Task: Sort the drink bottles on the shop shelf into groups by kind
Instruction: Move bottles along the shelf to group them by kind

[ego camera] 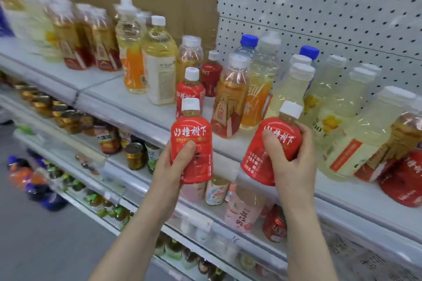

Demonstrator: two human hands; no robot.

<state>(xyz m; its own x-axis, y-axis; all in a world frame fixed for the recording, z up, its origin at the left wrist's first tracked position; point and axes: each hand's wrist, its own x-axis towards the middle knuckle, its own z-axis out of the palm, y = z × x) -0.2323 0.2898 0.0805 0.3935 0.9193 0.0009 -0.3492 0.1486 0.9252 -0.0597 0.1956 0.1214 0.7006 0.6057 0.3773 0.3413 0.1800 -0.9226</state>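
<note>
The left hand (175, 163) gripped the left red bottle (191, 141), the right hand (294, 164) the right red bottle (271, 143), both cap-up mid-frame, the left just below a matching shelved bottle (190, 91).

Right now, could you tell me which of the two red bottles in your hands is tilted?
The right-hand bottle, gripped by the right hand: its cap leans rightward, while the left-hand bottle in the left hand stands upright.

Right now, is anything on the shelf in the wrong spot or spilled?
Nothing is spilled, but the kinds are mixed. Two blue-capped clear bottles stand among pale yellow drinks. One red bottle sits at the far right, away from the red pair mid-shelf.
</note>
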